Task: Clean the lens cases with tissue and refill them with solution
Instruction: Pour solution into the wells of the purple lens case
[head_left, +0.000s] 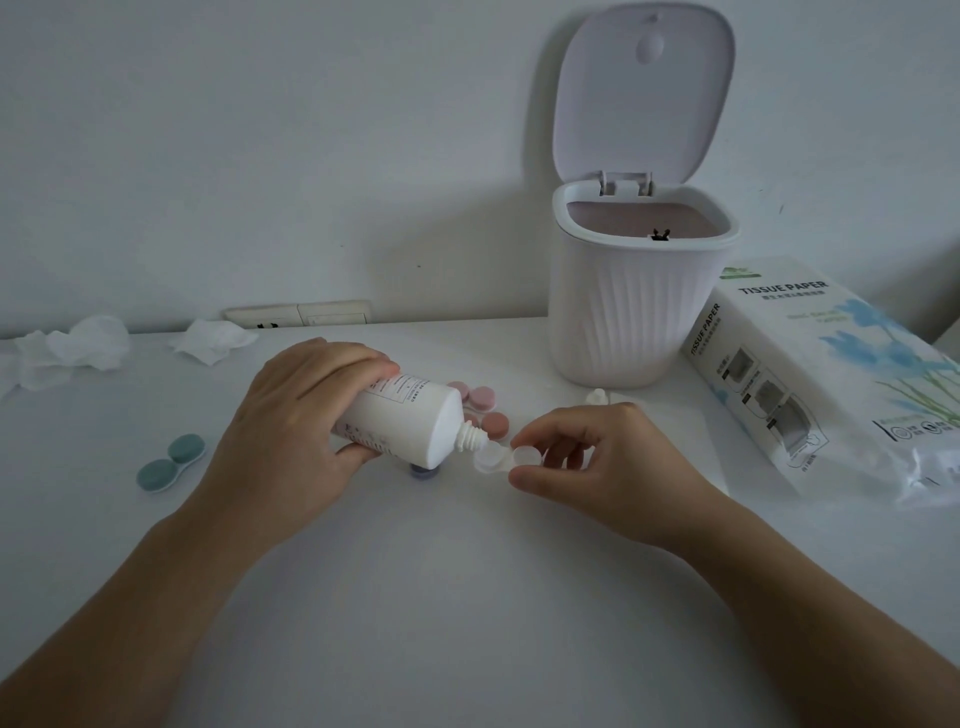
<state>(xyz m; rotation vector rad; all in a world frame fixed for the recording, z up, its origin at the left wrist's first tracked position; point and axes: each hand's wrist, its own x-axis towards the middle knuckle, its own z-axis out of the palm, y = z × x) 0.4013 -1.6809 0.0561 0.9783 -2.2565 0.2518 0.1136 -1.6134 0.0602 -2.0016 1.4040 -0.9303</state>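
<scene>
My left hand (291, 421) grips a white solution bottle (410, 421) tipped on its side, its uncapped nozzle pointing right and down. The nozzle tip hangs just over a clear open lens case (493, 460), which my right hand (587, 457) pinches between thumb and fingers just above the table. A teal lens case (169, 462) with both caps on lies to the left. Pink lens case parts (480, 408) sit behind the bottle, partly hidden. A small bluish cap (423, 472) peeks out under the bottle.
A white ribbed bin (639, 306) stands at the back right with its lid up. A tissue paper pack (826, 384) lies at the right. Crumpled tissues (72, 348) and another tissue (213, 338) lie at the back left. A small white cap (597, 397) sits behind my right hand.
</scene>
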